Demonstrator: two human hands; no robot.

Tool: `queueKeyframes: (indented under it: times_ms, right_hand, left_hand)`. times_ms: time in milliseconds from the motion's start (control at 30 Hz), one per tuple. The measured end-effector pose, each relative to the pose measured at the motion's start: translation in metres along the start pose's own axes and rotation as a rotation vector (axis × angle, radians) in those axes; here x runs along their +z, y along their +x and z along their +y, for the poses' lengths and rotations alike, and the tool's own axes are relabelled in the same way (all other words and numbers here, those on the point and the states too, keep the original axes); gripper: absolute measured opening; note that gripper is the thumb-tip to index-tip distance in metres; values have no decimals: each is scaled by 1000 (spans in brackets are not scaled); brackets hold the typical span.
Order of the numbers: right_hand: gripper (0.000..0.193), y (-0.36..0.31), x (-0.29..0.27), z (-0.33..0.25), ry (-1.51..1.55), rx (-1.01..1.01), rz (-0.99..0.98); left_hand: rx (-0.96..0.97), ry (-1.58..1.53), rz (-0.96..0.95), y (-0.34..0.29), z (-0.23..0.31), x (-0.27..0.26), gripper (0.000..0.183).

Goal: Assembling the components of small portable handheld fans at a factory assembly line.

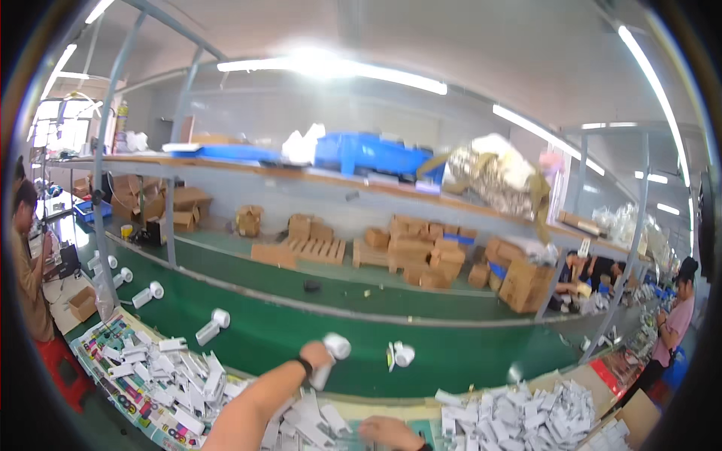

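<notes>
My left hand (316,353) reaches over the near edge of the green conveyor belt (278,338), its fingers closed round a white device with a round head (338,346) and a box-like body. To its right, a similar white device (402,354) lies on the belt. Low in the picture, my right hand (391,433) is over the bench next to a pile of white plastic housings (308,422). Its fingers are smeared, and whether they hold anything cannot be made out.
White housings are heaped at left (177,379) and right (519,417). More white devices (214,327) stand along the belt to the left. Beyond it are cardboard boxes (421,248) and a shelf with a blue bin (368,152). Other people work at both sides.
</notes>
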State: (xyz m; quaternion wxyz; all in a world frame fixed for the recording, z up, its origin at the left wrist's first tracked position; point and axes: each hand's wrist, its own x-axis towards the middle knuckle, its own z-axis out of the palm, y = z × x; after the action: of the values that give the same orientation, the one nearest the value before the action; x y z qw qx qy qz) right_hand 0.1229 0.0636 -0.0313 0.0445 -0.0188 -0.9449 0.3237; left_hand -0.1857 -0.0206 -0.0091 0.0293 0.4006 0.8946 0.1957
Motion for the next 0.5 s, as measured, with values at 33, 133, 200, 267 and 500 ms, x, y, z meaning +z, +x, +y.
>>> queueKeyframes:
  times_ms: [33,133,200,267,500]
  right_hand:
    - [30,0,-21,-17,1,183,-111]
    - [29,21,-52,18,-189,234,18]
    - [29,40,-71,54,-283,253,195]
    - [26,71,-94,66,-315,527,185]
    - [59,188,-83,151,-368,613,626]
  left_hand:
    - [-100,102,21,11,-11,-6,28]
    - [-308,262,45,40,-44,-16,19]
    - [-394,212,117,63,-71,4,19]
    - [-422,175,101,70,-78,10,18]
    - [-311,311,19,81,-137,36,30]
